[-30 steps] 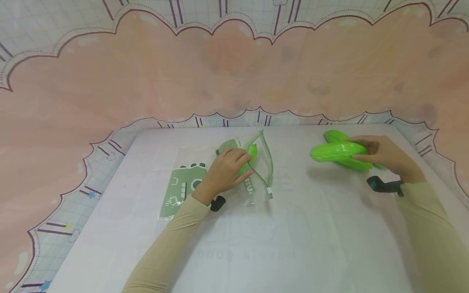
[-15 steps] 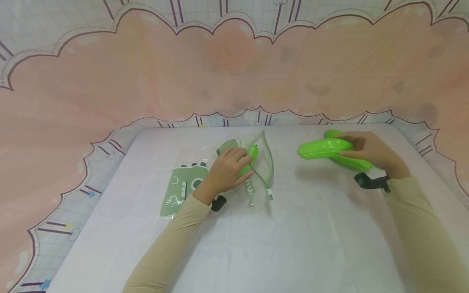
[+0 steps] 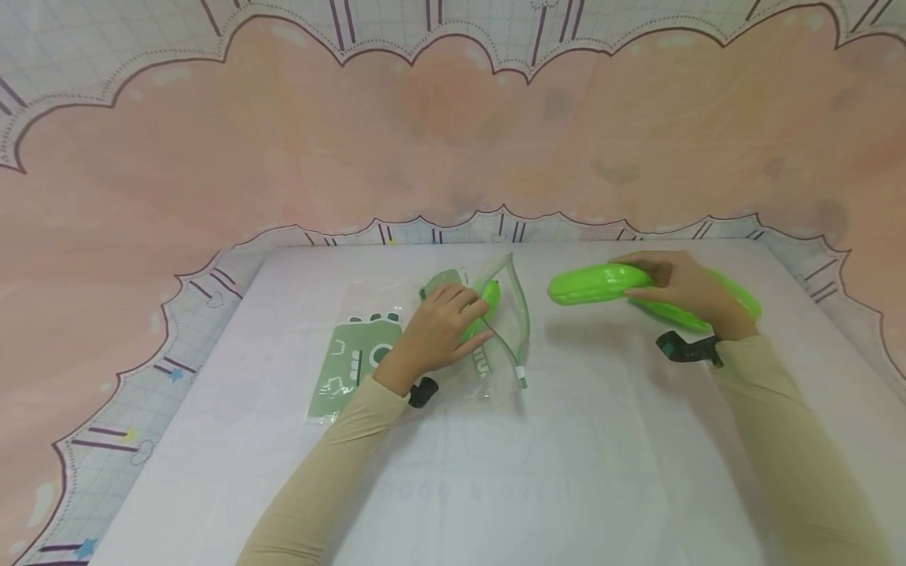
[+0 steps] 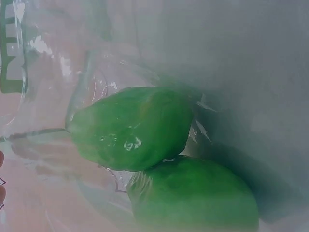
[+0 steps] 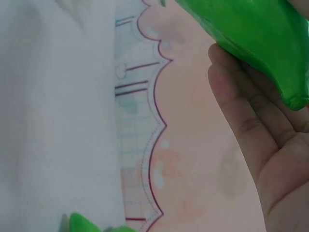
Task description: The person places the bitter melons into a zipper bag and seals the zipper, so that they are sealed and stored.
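Note:
A clear zip bag (image 3: 368, 303) with a green cartoon print lies on the table, its green-edged mouth standing partly open. My left hand (image 3: 435, 326) holds the bag at its mouth. Inside the clear plastic is a green toy fruit (image 3: 491, 295); the left wrist view shows two rounded ones, an upper green fruit (image 4: 133, 128) and a lower green fruit (image 4: 193, 193). Over the table at the right, my right hand (image 3: 683, 287) grips a long, glossy, ribbed green toy vegetable (image 3: 594, 284), cucumber-like in shape. Its tapered end (image 5: 294, 94) shows against the fingers in the right wrist view.
More long green toy vegetables (image 3: 739, 297) lie on the table behind my right hand, partly hidden by it. A white sheet covers the table (image 3: 495, 472). A peach-coloured patterned cloth (image 3: 453, 149) hangs beyond its back edge.
My right hand has moved left, carrying the long green vegetable closer to the bag. The other long green pieces show more on the right side of that hand. My left hand keeps its place.

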`<act>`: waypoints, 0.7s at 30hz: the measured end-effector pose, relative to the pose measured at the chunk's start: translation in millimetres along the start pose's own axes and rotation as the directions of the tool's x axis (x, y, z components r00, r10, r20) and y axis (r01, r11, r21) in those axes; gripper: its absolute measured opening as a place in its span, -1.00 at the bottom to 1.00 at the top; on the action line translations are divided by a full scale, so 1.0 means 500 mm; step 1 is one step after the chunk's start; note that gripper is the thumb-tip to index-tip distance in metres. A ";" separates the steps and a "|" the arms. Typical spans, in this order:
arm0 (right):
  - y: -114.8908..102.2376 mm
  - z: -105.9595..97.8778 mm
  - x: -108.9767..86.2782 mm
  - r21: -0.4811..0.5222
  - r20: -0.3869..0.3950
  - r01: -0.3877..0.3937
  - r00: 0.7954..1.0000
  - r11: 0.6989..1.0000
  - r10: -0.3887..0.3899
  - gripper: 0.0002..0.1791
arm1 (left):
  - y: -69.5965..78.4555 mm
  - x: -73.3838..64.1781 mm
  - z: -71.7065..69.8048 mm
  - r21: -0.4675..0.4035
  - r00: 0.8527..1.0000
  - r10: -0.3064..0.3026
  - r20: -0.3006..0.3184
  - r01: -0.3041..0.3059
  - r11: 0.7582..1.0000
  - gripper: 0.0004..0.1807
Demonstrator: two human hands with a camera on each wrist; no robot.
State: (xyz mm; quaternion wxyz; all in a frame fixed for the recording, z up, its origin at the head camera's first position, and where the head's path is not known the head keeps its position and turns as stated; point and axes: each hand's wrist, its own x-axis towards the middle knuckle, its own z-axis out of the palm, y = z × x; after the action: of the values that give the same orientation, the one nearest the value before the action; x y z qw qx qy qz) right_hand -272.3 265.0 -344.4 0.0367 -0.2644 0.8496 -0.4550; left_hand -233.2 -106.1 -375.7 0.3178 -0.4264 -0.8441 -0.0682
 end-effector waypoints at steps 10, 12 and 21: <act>-0.019 0.046 0.025 -0.001 -0.027 -0.009 1.000 1.000 0.009 -0.49 | 0.000 0.000 -0.001 0.008 1.000 0.007 -0.002 -0.007 1.000 -0.70; -0.019 0.052 0.029 -0.009 -0.024 -0.004 1.000 1.000 0.004 -0.50 | 0.000 0.000 -0.001 0.008 1.000 0.010 -0.003 -0.010 1.000 -0.70; -0.017 0.073 0.048 0.006 0.062 -0.002 0.998 1.000 0.002 -0.48 | -0.001 0.002 0.000 0.007 1.000 0.013 -0.007 -0.013 1.000 -0.70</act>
State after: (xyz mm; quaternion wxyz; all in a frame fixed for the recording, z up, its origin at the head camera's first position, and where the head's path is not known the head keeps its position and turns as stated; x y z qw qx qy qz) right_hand -278.3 222.1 -354.6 0.0641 -0.2772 0.8470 -0.4491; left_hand -234.1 -105.7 -375.1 0.3228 -0.4306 -0.8404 -0.0649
